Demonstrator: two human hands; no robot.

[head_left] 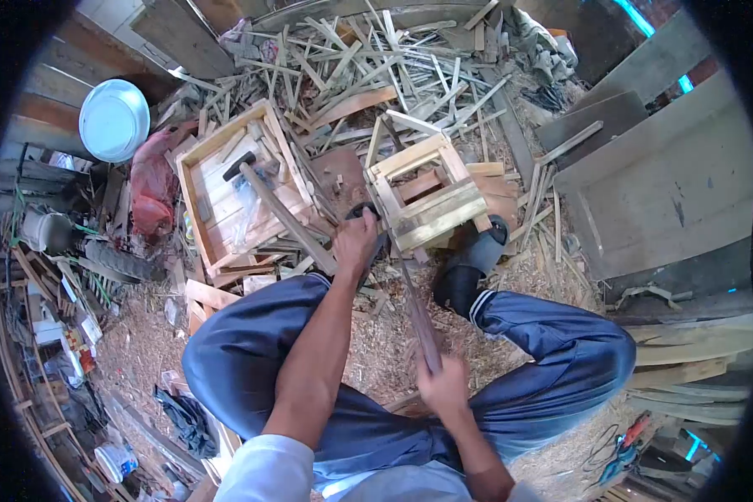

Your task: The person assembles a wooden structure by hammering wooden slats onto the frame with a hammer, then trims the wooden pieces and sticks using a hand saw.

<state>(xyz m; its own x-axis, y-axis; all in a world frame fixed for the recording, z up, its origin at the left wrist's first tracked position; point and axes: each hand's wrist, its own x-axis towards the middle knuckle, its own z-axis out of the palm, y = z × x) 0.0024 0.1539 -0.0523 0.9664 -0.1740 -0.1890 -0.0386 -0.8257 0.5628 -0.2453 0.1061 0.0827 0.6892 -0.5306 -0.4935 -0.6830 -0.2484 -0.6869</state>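
Observation:
My left hand [356, 243] is closed just left of a small pale-wood frame [439, 213], beside a dark shoe. Whatever its fingers pinch, if anything, is too small to make out. The frame stands on the ground between my feet, with slats across it and an opening in the middle. My right hand [443, 386] is wrapped round the near end of a long dark-brown wooden handle [420, 314]. Its far end reaches the frame's lower edge, so the tool's kind is hidden. A hammer [280, 209] lies across a shallow wooden tray [217, 259], its handle passing close to my left hand.
Scrap wood strips [376, 67] are heaped beyond the frame. Sawdust and shavings cover the floor [376, 351]. Large boards [665, 180] lean on the right. At the left are a light-blue basin [114, 121], a red plastic bag [153, 188] and a tyre [124, 261].

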